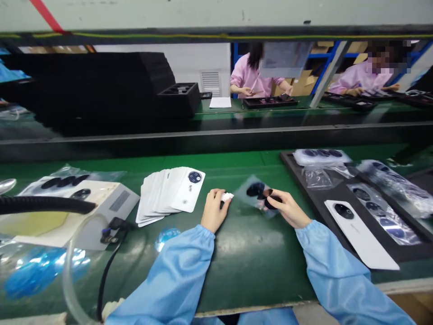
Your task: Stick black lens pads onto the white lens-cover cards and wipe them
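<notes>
My left hand is closed on a small crumpled white wad, perhaps cloth or paper, just above the green bench. In my right hand is a see-through plastic film with dark round pieces, pinched near its right end and tilted. The two hands are apart. Left of my left hand lies a fanned stack of white phone back covers; the top one shows a round dark camera area. Another white back cover rests on a black tray at the right, beside strips of dark round pieces.
A white box-shaped device with a black hose stands at the left. Crumpled blue film lies in front of it. Stacked black trays rise behind. Across the bench, two people in pink work. A shelf edge crosses above.
</notes>
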Demonstrator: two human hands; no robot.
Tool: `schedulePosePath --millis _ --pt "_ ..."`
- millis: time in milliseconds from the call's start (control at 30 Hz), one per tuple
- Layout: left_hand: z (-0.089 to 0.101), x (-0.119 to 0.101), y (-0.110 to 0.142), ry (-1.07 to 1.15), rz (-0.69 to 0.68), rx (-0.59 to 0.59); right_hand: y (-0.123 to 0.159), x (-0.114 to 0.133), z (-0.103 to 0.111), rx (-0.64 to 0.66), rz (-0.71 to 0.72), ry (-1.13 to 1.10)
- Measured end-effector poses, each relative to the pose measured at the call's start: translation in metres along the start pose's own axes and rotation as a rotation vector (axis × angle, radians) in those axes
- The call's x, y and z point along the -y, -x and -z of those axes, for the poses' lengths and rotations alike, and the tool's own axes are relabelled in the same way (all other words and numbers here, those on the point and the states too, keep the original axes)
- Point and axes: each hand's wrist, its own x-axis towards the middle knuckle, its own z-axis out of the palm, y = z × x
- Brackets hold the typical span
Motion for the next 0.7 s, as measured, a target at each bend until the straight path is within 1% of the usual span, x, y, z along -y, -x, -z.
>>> schedulePosePath --millis 67,200,233,267,300,333,400,433,467,567,700 --pt "-0.001 -0.009 0.002 0.038 -0.022 0.054 0.001 0.000 0.005 -0.005 -0.022 -0.008" --pt "-0.007 -0.048 0.022 0.146 -0.135 0.255 0.003 0.005 0.006 -0.055 -0.045 -0.052" --pt "-0.008 -0.058 0.026 0.201 -0.139 0.297 0.004 0.006 0.005 -0.065 -0.051 -0.065" --pt "-0.008 -0.066 0.030 0.294 -0.103 0.313 0.005 0.006 0.003 -0.072 -0.058 -0.077" --pt "-0.007 -0.072 0.032 0.411 -0.027 0.297 0.005 0.006 0.002 -0.078 -0.064 -0.087" --pt "-0.006 -0.075 0.031 0.532 0.076 0.251 0.006 0.007 0.000 -0.079 -0.069 -0.096" --pt "-0.001 -0.074 0.026 0.718 0.287 0.121 0.008 0.009 -0.004 -0.060 -0.077 -0.111" --pt "0.002 -0.071 0.022 0.772 0.363 0.065 0.008 0.010 -0.006 -0.041 -0.081 -0.117" --pt "0.005 -0.067 0.018 0.805 0.413 0.023 0.009 0.012 -0.008 -0.019 -0.088 -0.119" --pt "0.014 -0.058 0.009 0.895 0.502 -0.058 0.011 0.016 -0.013 0.040 -0.111 -0.094" --pt "0.019 -0.056 0.007 0.974 0.571 -0.114 0.012 0.017 -0.016 0.132 -0.143 -0.059"
